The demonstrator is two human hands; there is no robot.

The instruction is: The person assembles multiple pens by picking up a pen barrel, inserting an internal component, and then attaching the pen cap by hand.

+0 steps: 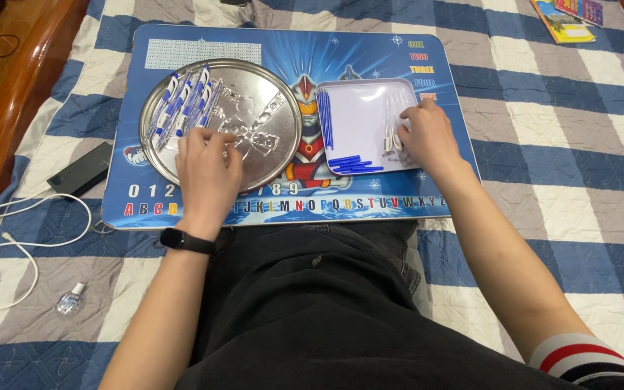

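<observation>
Two hands work over a blue lap desk (427, 58) on a checked quilt (565, 144). The left hand (207, 170) pinches clear plastic pen parts (250, 130) in the round metal tray (254, 87). The right hand (429, 137) grips white pen pieces (390, 137) in the square white tray (362, 108), beside loose blue refills (352, 165).

L hand (207, 173) fingertips hide clear pieces, booklets (568, 18) cut off at top edge, R sleeve (594, 365) cut off at bottom

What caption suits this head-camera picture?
Left hand reaches into a round metal tray; right hand rests on a white square tray.
</observation>
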